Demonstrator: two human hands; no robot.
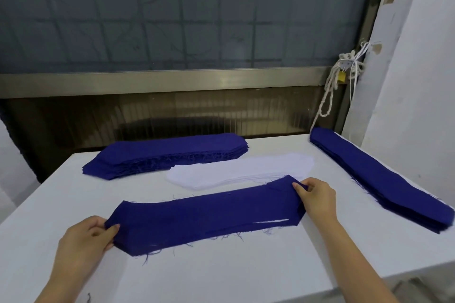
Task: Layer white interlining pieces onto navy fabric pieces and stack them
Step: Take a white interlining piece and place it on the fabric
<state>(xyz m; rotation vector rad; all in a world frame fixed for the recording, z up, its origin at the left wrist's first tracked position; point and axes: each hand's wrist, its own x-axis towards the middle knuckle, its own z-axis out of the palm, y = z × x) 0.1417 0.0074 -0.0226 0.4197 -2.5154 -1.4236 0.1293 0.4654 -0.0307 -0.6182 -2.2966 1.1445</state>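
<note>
Pinching navy piece (206, 214) ends | left hand (85, 236) grip closed on it | right hand (317, 198) grip likewise

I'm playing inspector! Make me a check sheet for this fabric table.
Surface: white table, loose threads around the front piece.
Job's things: front navy piece, white sliver at its near edge; white interlining stack behind it; back navy stack; right navy stack.
Clutter: nothing seen.
Grippers: left hand pinches the piece's left end; right hand pinches its right end.
Cables: white rope tied by the window frame.
Surroundings: window, white wall.
</note>
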